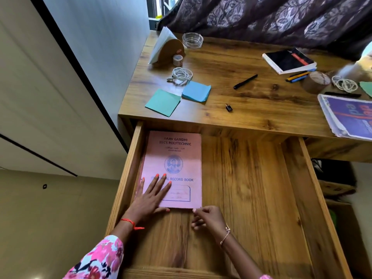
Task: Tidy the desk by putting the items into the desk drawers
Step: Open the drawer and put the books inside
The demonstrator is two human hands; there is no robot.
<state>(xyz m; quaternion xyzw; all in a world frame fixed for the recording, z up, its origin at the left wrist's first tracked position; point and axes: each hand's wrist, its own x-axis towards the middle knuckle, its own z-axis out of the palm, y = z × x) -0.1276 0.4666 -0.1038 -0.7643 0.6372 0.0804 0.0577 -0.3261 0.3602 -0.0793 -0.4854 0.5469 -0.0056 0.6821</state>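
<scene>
A pink record book (179,156) lies flat in the left part of the open wooden drawer (261,188). My left hand (151,198) rests flat on the book's lower left corner, fingers spread. My right hand (207,218) sits at the book's near right corner, its fingertips touching the edge, fingers loosely curled. On the desk (231,63) lie a green paper pad (163,102), a blue paper stack (196,91), a coiled white cable (181,75), a black pen (245,81), a small black adapter (229,108) and a black notebook (288,60).
At the desk's back left stand a napkin holder (167,47), a tape roll (178,59) and a glass ashtray (192,39). On the right lie pens (298,76), a brown tape roll (316,81), another cable (344,83) and a purple book (348,115). A curtain hangs behind; a wall is at left.
</scene>
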